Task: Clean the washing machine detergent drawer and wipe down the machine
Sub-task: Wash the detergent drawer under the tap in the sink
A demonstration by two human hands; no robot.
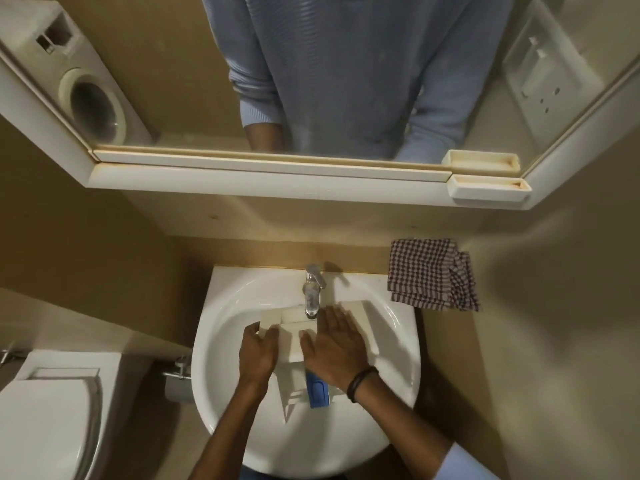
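Detergent drawer [293, 336]: out of the machine and lying in the sink, under both your hands. It is pale plastic with open compartments and sits skewed across the bowl.

Mirror [173, 64]: fills the wall beyond your fingertips. It reflects your blue striped top.

Sink [311, 445]: white and round, directly below your forearms. It holds the drawer.

Toilet [45, 417]: well off to the outside of your left hand, lid down.

Washing machine [79, 84]: seen only as a reflection, far beyond your left hand. It has a round door, and the drawer slot at the top shows as a dark gap.

Checked cloth [433, 275]: folded, beyond and outside your right hand, at the sink's far corner. It lies apart from the drawer.

Left hand [258, 351]: your fingers curl over the drawer's left end and grip it.

Right hand [334, 348]: laid flat on the drawer, fingers straight and slightly spread, palm down.

Soap tray [488, 190]: fixed to the mirror frame, far beyond your right hand.

Tap [313, 289]: chrome, just past your right fingertips. Its spout hangs over the drawer's far edge. You cannot tell from here whether water is running.

Blue piece [317, 391]: part of the drawer's near end, between your wrists and closer to the right one.

Wristband [360, 381]: dark, on your right wrist.
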